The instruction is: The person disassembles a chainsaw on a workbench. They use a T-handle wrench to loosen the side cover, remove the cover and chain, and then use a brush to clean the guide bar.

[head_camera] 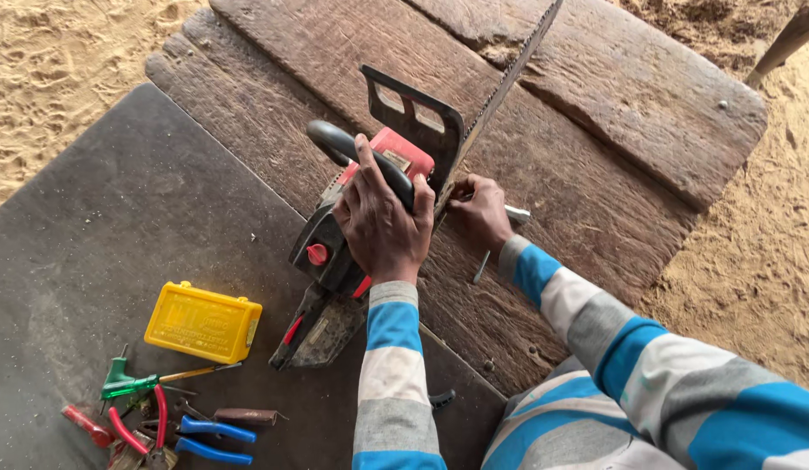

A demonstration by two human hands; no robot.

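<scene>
A red and black chainsaw (335,252) lies on its side on a worn wooden plank table (596,113), its guide bar (500,87) pointing up and away. My left hand (380,222) grips the saw's black front handle (335,139). My right hand (479,211) is closed around a metal tool (516,211) pressed against the side of the saw at the base of the bar. A thin metal rod (481,267) lies on the wood just below my right wrist.
A dark sheet (117,218) covers the table's left part. On it lie a yellow plastic case (203,322), a green-handled tool (130,383), red-handled pliers (139,431), blue-handled pliers (215,439) and a brown-handled tool (245,417). Sand surrounds the table.
</scene>
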